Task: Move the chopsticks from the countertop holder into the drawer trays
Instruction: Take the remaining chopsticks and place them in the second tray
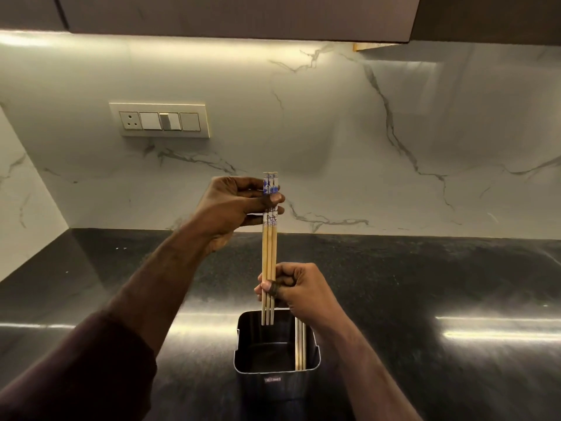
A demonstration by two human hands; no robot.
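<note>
Upright, chopsticks (269, 253) pinched by both hands, left (233, 208) above right (291, 287), tips clearing holder rim (243, 335).

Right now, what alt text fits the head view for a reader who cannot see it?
Both hands hold a bundle of chopsticks upright above a steel holder on a dark countertop: left hand near the patterned tops, right hand lower. More chopsticks remain inside.

Three upright chopsticks (269, 253) in left hand (230, 208) and right hand (293, 288), above holder (276, 375).

blue-white patterned chopsticks (269, 238), black countertop (425, 284)
</note>
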